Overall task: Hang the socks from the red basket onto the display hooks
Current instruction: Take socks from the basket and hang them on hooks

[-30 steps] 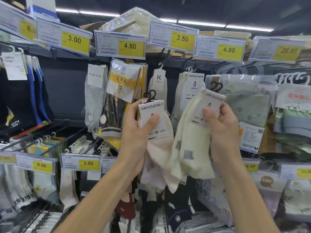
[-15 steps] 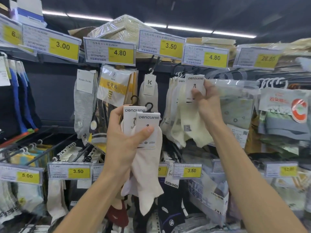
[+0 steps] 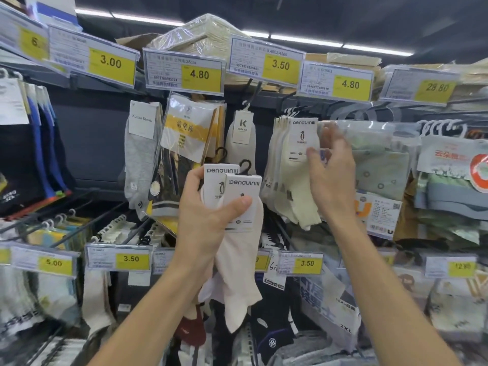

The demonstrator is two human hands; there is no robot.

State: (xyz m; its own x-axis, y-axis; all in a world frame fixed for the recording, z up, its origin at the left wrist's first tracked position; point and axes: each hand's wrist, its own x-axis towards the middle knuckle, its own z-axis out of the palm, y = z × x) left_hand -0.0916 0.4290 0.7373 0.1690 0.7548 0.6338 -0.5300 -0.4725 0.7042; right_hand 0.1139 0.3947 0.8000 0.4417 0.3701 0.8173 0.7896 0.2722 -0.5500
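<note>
Left grip [image 3: 208, 220] clasps two sock packs [image 3: 239, 262] before crowded shelving [image 3: 92, 143]

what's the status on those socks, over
Hands: left hand grips two white sock pairs; right hand open beside hanging cream socks. Two pairs not yet hung. Bagged pack close behind right hand.

PENGUINIII on two held sock cards [image 3: 243, 187], PENGUINIII on hanging sock card [image 3: 303, 140], Kunao Socks on grey sock's card [image 3: 142, 122], KUN AO on white card [image 3: 242, 128], shelf price tags 3.00 [image 3: 111, 63], 4.80 [image 3: 199, 75], 3.50 [image 3: 280, 65], 28.80 [image 3: 437, 88]
</note>
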